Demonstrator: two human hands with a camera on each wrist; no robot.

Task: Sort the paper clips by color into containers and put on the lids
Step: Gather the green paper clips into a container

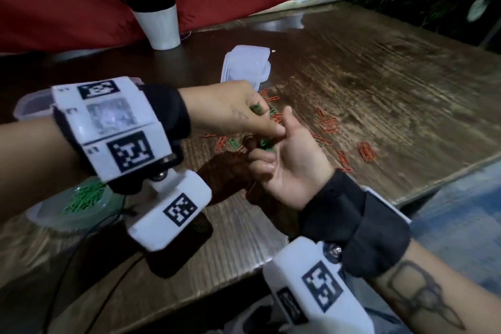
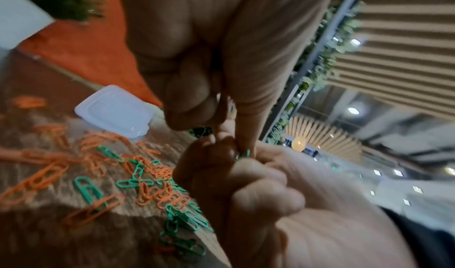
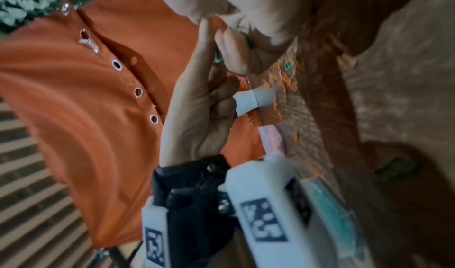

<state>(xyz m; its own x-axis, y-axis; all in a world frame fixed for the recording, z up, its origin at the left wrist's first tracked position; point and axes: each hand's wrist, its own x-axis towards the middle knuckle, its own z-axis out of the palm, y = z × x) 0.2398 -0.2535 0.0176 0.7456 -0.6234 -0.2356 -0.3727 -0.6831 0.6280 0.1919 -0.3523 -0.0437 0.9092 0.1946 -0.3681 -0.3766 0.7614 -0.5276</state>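
Nearest, right hand [image 1: 287, 160] palm up over tabletop [image 1: 379, 95], fingers curled round green clips [image 1: 267, 144]; left hand [image 1: 233, 108] reaching across from left, palm down, thumb and fingertips pinching at same green clips, more green showing under its fingers; loose orange clips [image 1: 329, 122] and green ones scattered on tabletop beneath and beyond both hands; round container [image 1: 67, 211] with green clips at near left, under left wrist; second container [image 1: 29, 106] further back left; stacked lids [image 1: 246, 66] beyond hands; potted plant [image 1: 160, 22] at far edge.
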